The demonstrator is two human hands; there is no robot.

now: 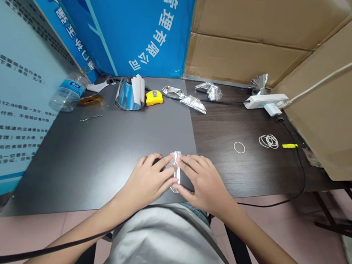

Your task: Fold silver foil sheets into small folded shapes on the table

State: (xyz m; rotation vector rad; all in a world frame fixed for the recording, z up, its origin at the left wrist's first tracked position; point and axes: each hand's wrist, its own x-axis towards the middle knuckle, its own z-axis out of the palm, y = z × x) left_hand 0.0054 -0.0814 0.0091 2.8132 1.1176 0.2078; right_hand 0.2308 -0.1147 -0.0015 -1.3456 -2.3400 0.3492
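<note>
A narrow folded strip of silver foil [175, 171] stands on edge or lies creased on a dark grey mat [93, 168], near the mat's front right corner. My left hand [145, 180] grips it from the left with its fingertips. My right hand [203, 183] presses against it from the right, fingers spread over the strip. Part of the foil is hidden by my fingers. Beyond the hands, crumpled foil pieces [183, 99] and a foil fan [213, 92] lie at the back of the table.
At the back lie a yellow tape measure [153, 98], a curved reflective visor [130, 98] and a water bottle [69, 92]. A white power strip [266, 101] sits back right, with rubber bands [268, 140] before it. Cardboard and a printed blue board wall the table.
</note>
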